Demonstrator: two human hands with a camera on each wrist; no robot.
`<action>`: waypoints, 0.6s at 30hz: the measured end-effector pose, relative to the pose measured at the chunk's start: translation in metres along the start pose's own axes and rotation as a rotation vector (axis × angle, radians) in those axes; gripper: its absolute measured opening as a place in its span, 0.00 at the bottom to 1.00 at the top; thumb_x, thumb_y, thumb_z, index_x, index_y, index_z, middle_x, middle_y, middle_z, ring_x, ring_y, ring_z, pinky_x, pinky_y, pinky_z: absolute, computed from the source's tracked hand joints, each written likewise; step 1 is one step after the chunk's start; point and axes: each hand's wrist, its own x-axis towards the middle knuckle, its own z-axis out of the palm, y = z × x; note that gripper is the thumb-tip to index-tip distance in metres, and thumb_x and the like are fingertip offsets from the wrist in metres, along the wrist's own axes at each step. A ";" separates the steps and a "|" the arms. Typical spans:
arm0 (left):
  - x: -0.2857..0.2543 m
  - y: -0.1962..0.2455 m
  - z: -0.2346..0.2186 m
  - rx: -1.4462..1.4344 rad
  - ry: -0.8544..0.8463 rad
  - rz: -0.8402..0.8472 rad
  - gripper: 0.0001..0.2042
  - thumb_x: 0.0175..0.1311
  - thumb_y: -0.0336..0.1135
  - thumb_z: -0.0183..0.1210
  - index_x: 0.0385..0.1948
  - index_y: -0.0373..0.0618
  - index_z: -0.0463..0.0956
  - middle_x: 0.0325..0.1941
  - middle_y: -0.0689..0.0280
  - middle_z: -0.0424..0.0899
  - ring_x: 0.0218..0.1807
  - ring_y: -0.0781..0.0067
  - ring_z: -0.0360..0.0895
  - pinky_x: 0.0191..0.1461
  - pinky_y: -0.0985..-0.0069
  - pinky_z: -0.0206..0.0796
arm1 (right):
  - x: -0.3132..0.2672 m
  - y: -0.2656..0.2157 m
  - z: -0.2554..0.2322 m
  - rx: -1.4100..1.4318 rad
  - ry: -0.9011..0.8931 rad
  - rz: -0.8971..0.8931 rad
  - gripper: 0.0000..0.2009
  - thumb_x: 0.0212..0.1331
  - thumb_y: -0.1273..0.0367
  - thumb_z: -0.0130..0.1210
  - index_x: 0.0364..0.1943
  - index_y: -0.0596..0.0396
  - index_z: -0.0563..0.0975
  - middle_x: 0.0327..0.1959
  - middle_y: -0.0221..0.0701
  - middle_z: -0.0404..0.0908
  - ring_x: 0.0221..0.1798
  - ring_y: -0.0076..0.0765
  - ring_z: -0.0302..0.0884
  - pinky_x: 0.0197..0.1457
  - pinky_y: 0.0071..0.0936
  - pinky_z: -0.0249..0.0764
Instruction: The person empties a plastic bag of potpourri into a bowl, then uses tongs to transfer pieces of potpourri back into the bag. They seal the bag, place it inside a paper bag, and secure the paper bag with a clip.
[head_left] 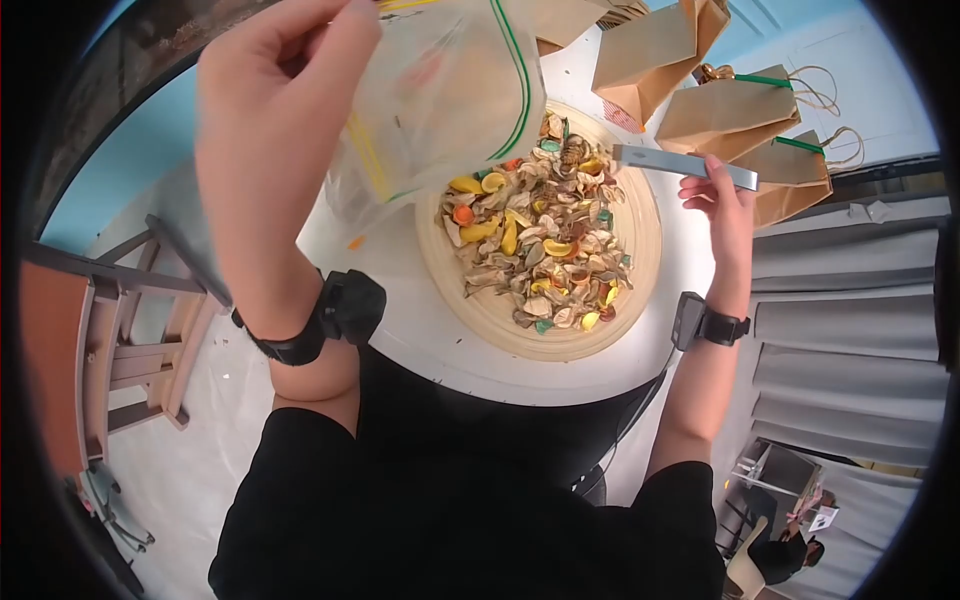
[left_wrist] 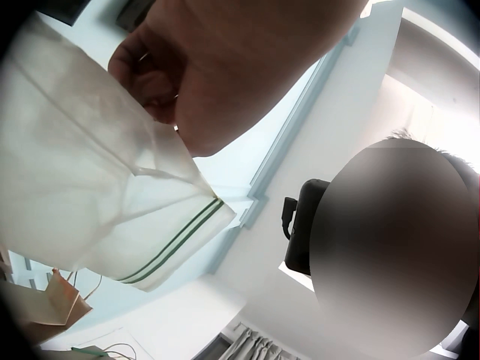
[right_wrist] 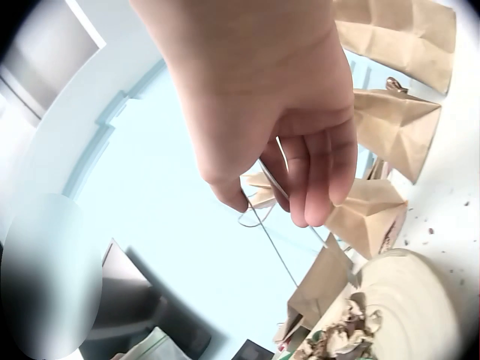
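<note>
My left hand [head_left: 275, 150] is raised at upper left and pinches the edge of a clear zip bag [head_left: 450, 90] with green and yellow stripes. In the left wrist view the bag [left_wrist: 82, 165] hangs from curled fingers. It overlaps the far left part of a round wooden plate [head_left: 438, 290]. Potpourri [head_left: 535, 275] is spread over the plate: dried petals, yellow peel curls, orange and green bits. At right, my right hand [head_left: 722, 195] holds metal tongs [head_left: 685, 166] between thumb and fingers. Their tips reach past the plate's right rim; in the right wrist view the tongs' arms [right_wrist: 274, 244] stand apart.
Several brown paper bags [head_left: 725, 112] with string handles stand along the far right of the white table [head_left: 390, 320]. Small crumbs lie near them. A wooden chair-like frame [head_left: 150, 360] stands at left. Grey curtains [head_left: 840, 330] hang at right, and a person [head_left: 785, 555] sits farther off.
</note>
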 end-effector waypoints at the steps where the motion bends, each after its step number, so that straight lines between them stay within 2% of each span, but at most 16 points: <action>1: -0.001 -0.001 -0.002 0.044 0.027 0.054 0.11 0.64 0.32 0.62 0.43 0.34 0.83 0.36 0.67 0.85 0.38 0.84 0.78 0.42 0.86 0.68 | 0.000 0.007 0.001 0.041 -0.017 0.036 0.20 0.64 0.58 0.55 0.43 0.65 0.79 0.28 0.38 0.83 0.27 0.29 0.80 0.29 0.22 0.74; 4: -0.001 -0.001 -0.006 0.134 0.129 0.213 0.10 0.65 0.31 0.62 0.44 0.35 0.83 0.37 0.66 0.86 0.38 0.83 0.79 0.44 0.87 0.70 | 0.000 0.019 0.005 0.137 -0.089 0.115 0.18 0.65 0.57 0.55 0.41 0.63 0.78 0.27 0.37 0.83 0.27 0.29 0.80 0.25 0.21 0.72; 7: -0.007 0.008 0.001 0.176 0.186 0.189 0.10 0.65 0.31 0.62 0.43 0.37 0.84 0.38 0.66 0.86 0.39 0.84 0.79 0.43 0.88 0.69 | 0.000 0.022 0.010 0.160 -0.178 0.168 0.17 0.65 0.59 0.55 0.41 0.63 0.78 0.26 0.37 0.83 0.27 0.29 0.81 0.24 0.21 0.72; 10: -0.011 0.015 0.013 0.210 0.008 0.209 0.10 0.65 0.32 0.61 0.44 0.38 0.83 0.32 0.69 0.84 0.33 0.88 0.74 0.36 0.88 0.64 | -0.007 0.019 0.024 0.197 -0.231 0.137 0.15 0.65 0.62 0.55 0.39 0.64 0.78 0.24 0.37 0.83 0.25 0.29 0.80 0.25 0.20 0.73; 13: -0.013 0.016 0.020 0.399 -0.304 0.026 0.11 0.65 0.32 0.60 0.44 0.37 0.83 0.24 0.74 0.77 0.27 0.90 0.66 0.29 0.87 0.56 | -0.013 0.021 0.034 0.135 -0.208 0.079 0.14 0.67 0.63 0.51 0.40 0.64 0.78 0.25 0.36 0.83 0.24 0.29 0.80 0.27 0.22 0.76; 14: -0.016 0.013 0.027 0.338 -0.330 0.043 0.11 0.63 0.32 0.60 0.42 0.36 0.82 0.19 0.77 0.69 0.23 0.89 0.60 0.25 0.83 0.51 | -0.015 0.020 0.038 0.149 -0.190 0.076 0.13 0.67 0.65 0.52 0.38 0.64 0.78 0.23 0.36 0.82 0.22 0.29 0.80 0.28 0.22 0.77; 18: -0.020 0.006 0.046 0.303 -0.446 0.034 0.11 0.62 0.33 0.61 0.42 0.36 0.82 0.17 0.76 0.67 0.22 0.87 0.60 0.25 0.80 0.51 | -0.022 0.012 0.042 0.124 -0.154 0.042 0.14 0.67 0.65 0.51 0.39 0.65 0.79 0.23 0.35 0.82 0.22 0.29 0.79 0.27 0.23 0.77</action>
